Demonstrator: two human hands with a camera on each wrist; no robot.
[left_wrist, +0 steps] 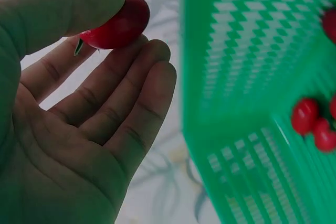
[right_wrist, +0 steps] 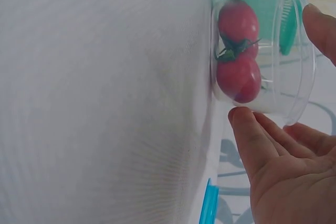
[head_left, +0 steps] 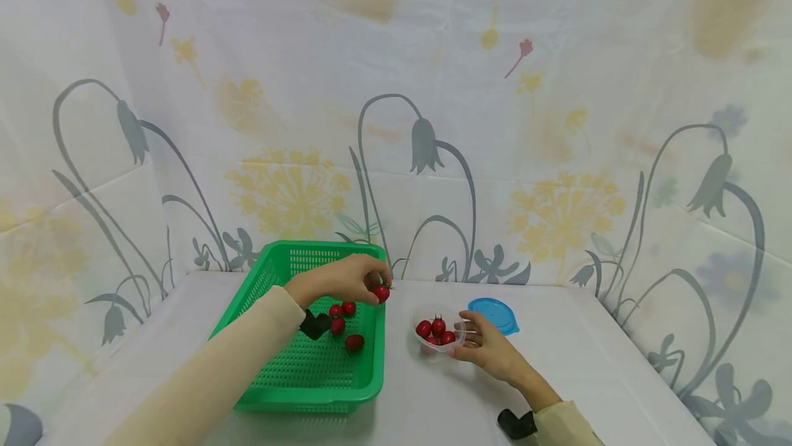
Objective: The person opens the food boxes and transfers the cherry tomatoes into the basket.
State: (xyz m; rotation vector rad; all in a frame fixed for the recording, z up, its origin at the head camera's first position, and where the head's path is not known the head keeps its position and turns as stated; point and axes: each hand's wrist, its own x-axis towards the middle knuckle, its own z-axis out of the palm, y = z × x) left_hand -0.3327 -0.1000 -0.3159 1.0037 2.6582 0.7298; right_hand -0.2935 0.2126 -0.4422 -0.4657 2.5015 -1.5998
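My left hand (head_left: 349, 277) pinches a red cherry tomato (head_left: 381, 293) between thumb and fingers, over the right rim of the green basket (head_left: 375, 377). In the left wrist view the thumb presses the held tomato (left_wrist: 119, 24), and a green stem shows. Several more cherry tomatoes (head_left: 355, 343) lie inside the basket. To its right stands a clear plastic container (head_left: 413, 336) holding several cherry tomatoes (head_left: 438, 326). My right hand (head_left: 489, 353) holds this container from its right side; in the right wrist view the thumb is at the rim (right_wrist: 302, 93) and the fingers are along the wall.
A blue lid (head_left: 495, 315) lies on the white table (head_left: 594, 350) behind the right hand. The basket takes up the left part of the table. A flower-printed cloth (head_left: 396, 54) hangs behind and at both sides.
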